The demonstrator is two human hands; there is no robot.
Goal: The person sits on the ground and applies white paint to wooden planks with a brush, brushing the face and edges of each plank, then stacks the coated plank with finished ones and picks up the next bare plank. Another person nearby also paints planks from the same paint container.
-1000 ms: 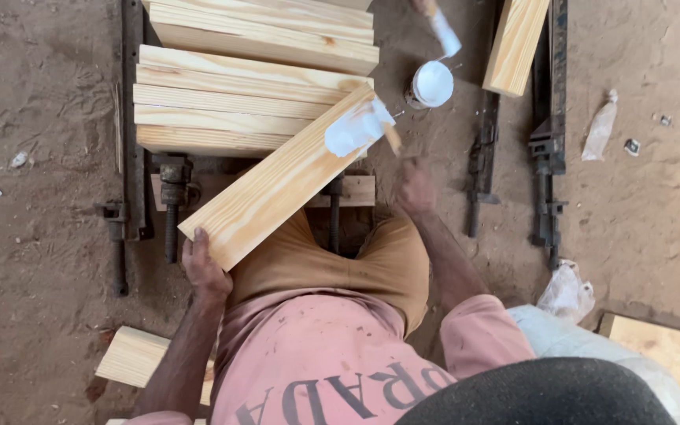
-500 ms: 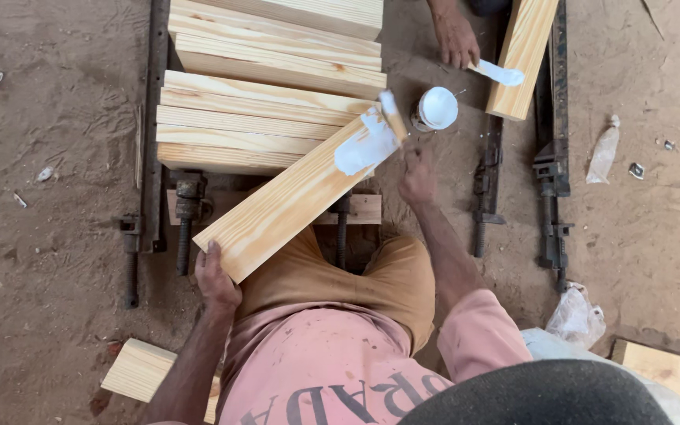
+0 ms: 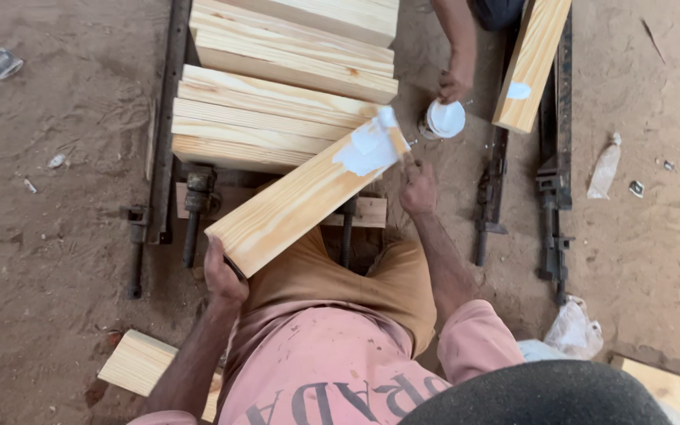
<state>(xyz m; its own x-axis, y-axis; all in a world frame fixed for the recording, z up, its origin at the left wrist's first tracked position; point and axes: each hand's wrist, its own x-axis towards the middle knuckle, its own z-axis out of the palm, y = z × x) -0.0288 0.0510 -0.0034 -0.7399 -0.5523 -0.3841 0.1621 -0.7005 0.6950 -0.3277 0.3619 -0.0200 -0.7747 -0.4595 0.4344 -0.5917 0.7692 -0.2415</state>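
My left hand [image 3: 223, 275] grips the near end of a pale pine plank [image 3: 293, 208] that lies slanted across my lap. My right hand [image 3: 417, 187] holds a small stick-like spreader [image 3: 392, 132] against the plank's far end, where a patch of white glue [image 3: 362, 151] is smeared. Just beyond it a white glue pot [image 3: 444, 118] sits on the dirt floor. Another person's hand [image 3: 455, 82] reaches down to that pot.
A stack of pine planks [image 3: 277, 102] lies in dark metal bar clamps [image 3: 192, 206] ahead. A second plank [image 3: 533, 63] with a dab of glue rests on another clamp [image 3: 552, 197] at the right. Offcuts [image 3: 135, 364] and a plastic bag [image 3: 572, 330] lie nearby.
The other person's hand has moved from the right-hand plank to the glue pot. My right hand keeps working the glue at the plank's far end; my left hand keeps its grip.
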